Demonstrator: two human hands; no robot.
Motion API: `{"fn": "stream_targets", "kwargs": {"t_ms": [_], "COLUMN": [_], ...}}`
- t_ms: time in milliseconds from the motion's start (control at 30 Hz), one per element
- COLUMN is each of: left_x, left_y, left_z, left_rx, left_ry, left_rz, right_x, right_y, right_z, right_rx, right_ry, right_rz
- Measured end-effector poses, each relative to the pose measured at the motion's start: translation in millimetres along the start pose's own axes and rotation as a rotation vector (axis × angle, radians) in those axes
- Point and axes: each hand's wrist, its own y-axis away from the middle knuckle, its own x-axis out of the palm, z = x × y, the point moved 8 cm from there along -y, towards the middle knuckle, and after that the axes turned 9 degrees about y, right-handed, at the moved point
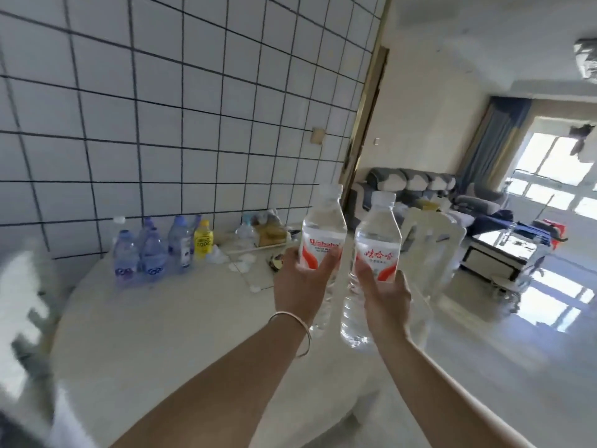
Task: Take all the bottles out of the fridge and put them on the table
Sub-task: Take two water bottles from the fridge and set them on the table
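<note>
Your two forearms come up into view from about six o'clock, both bare from the frame's lower edge to the fingertips, no sleeves, no gloves. On your left wrist there's a thin, pale metal bangle, a plain smooth loop hanging loose just below the left hand. Your right hand and its wrist carry nothing: no watch, no band, no rings that show. Nails on both hands look short and unpainted, though the blur makes that hard to confirm.
</note>
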Motion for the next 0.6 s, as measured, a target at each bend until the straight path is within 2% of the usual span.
{"fn": "stream_targets", "kwargs": {"t_ms": [133, 367, 600], "left_x": [-17, -98, -203], "left_y": [-52, -119, -201], "left_z": [22, 68, 115], "left_rx": [0.009, 0.002, 0.042], "left_ry": [-0.047, -0.176, -0.282], "left_rz": [-0.154, -0.392, -0.531], "right_x": [69, 216, 379], "right_y": [-43, -67, -58], "right_z": [14, 3, 21], "right_rx": [-0.104, -0.07, -0.055], "right_ry": [-0.094, -0.236, -0.339], "right_rz": [0.185, 0.449, 0.713]}}
